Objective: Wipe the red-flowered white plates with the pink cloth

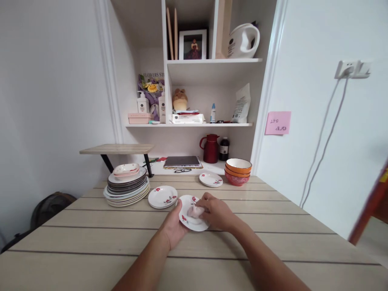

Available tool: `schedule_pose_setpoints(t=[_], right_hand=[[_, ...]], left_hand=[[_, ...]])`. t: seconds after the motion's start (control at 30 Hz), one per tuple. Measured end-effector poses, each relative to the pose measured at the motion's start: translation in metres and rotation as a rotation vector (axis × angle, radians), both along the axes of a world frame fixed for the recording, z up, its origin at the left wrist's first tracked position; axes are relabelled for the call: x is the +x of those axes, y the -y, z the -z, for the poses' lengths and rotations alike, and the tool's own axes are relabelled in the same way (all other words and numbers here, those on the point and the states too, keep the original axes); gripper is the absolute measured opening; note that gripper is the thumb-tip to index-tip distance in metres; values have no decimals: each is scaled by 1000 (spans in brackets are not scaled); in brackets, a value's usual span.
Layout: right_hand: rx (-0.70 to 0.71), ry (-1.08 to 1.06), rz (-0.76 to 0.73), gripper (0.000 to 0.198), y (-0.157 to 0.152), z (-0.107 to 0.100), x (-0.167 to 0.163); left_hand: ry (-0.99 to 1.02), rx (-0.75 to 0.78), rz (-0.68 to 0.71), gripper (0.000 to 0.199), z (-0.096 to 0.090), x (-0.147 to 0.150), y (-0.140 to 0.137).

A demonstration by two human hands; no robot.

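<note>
My left hand (pixel 175 227) grips the left edge of a white plate (pixel 197 225) with red flowers, thumb on the rim, tilting it above the table. In my right hand (pixel 218 211) is a crumpled pale cloth (pixel 194 211), pressed against the plate's face by closed fingers. Just left of the held plate lie stacked flowered plates (pixel 162 197). Farther back, another small stack of flowered plates (pixel 211 179) rests near the bowls (pixel 238 171), which are orange over a red one.
A tall plate stack (pixel 127 190) topped with small dishes stands at left, by a wooden riser (pixel 118 148). Behind are a closed laptop (pixel 182 161), glasses (pixel 182 171), a red jug (pixel 210 148) and a dark bottle (pixel 224 149). White shelves (pixel 194 125) rise at the back.
</note>
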State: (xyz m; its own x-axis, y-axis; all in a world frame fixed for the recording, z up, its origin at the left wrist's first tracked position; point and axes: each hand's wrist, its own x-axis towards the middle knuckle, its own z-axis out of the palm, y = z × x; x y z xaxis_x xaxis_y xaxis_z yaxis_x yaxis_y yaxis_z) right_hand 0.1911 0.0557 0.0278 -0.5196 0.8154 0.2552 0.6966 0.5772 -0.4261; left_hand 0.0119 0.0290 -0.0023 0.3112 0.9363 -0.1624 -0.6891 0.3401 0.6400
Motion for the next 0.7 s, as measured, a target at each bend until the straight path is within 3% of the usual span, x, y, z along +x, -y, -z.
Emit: schedule_pose_setpoints(t=[0.13,0.2,0.37,0.5,0.57,0.7], right_hand=[[-63,-149,-242,43,13,-1,-1],[-55,-254,-283,39,15,3,-12],[26,-262,-51,32,3,14,-37],[43,-154,101,34,-8,13,-28],[20,-107,71,35,-8,10,-17],[-48,-68,-135,41,-1,3,0]], left_hand=[[-12,13,51,58,-2,-1,1],[-2,41,80,55,-3,-2,1],[8,58,79,55,-3,0,-1],[-54,12,-6,55,-1,2,-2],[-51,-3,-20,55,0,1,-3],[-22,-23,26,59,1,-2,-4]])
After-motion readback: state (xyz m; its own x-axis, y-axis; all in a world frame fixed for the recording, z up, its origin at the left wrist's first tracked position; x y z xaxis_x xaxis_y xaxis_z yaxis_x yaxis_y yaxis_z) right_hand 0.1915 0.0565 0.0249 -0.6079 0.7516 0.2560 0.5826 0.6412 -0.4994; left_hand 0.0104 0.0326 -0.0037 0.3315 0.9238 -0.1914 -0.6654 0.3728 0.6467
